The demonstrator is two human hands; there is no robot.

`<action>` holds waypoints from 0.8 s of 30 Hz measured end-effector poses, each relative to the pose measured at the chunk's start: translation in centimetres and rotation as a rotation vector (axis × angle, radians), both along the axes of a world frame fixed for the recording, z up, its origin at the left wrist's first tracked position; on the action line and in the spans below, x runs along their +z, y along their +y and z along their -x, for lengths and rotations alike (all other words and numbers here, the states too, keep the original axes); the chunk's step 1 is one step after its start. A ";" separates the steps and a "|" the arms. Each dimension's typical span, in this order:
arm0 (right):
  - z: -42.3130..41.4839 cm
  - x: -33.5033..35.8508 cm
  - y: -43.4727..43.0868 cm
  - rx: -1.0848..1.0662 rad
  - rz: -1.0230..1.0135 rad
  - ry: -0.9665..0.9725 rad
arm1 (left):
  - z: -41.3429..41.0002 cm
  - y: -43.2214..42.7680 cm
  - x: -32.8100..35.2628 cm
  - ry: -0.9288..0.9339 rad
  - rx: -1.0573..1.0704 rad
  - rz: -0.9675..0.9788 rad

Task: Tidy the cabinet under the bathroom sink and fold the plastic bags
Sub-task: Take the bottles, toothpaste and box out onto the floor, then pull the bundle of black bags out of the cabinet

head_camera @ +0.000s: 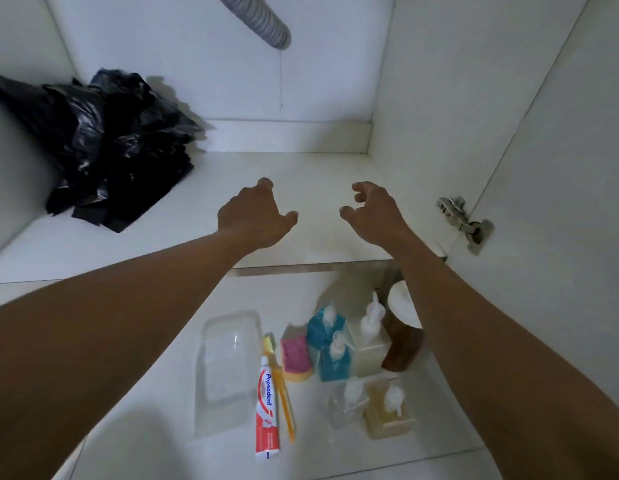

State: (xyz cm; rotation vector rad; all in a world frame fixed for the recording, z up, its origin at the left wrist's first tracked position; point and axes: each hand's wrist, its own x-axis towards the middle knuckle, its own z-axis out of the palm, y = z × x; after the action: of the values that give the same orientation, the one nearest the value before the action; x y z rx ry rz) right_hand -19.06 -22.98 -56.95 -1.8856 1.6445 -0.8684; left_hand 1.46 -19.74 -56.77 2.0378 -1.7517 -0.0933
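Although both hands reach into the white cabinet (318, 168) under the sink, neither holds anything: the left hand (256, 216) and the right hand (374, 213) hover side by side above its floor, palms down, fingers loosely curled and relaxed. The heap of crumpled black plastic bags (104, 147) lies at about ten o'clock from the left hand, pushed against the left wall and back corner, well apart from both hands. Such thin film is likely very light, soft and limp, with a glossy skin that may slip; it will probably hold no shape, so a pinch on one loose edge would likely drag out a single bag only. A better hold, I judge, is to scoop the heap from its flatter near edge, or to take one bag by its corners for folding. At twelve o'clock hangs a grey ribbed drain hose (259, 19); at three o'clock sits a metal door hinge (464, 220). At six o'clock, on the floor tiles outside, stand coloured pump bottles (334, 362) beside a red-and-white toothpaste tube (266, 410).
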 end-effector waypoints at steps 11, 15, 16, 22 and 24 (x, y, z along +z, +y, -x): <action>-22.9 -2.9 -5.5 0.381 -0.047 -0.006 | -22.4 1.7 -2.7 0.101 0.503 0.408; -30.8 -3.5 -8.1 0.421 -0.063 -0.133 | -28.6 -0.1 -3.8 0.336 0.506 0.426; -32.5 -3.5 -8.7 0.417 -0.062 -0.202 | -29.9 -0.8 -4.1 0.440 0.471 0.408; -40.5 -4.0 -13.4 0.345 -0.098 -0.445 | -34.4 -6.1 -6.3 0.775 0.377 0.295; -42.3 -4.6 -14.7 0.387 -0.074 -0.353 | -34.8 -8.2 -7.0 0.820 0.346 0.290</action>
State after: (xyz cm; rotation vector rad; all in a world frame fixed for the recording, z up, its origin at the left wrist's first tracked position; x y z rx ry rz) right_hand 23.22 -37.65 -61.55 -1.7921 1.0457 -0.8961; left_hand 36.27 -27.97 -63.79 1.6981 -0.8471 -0.4616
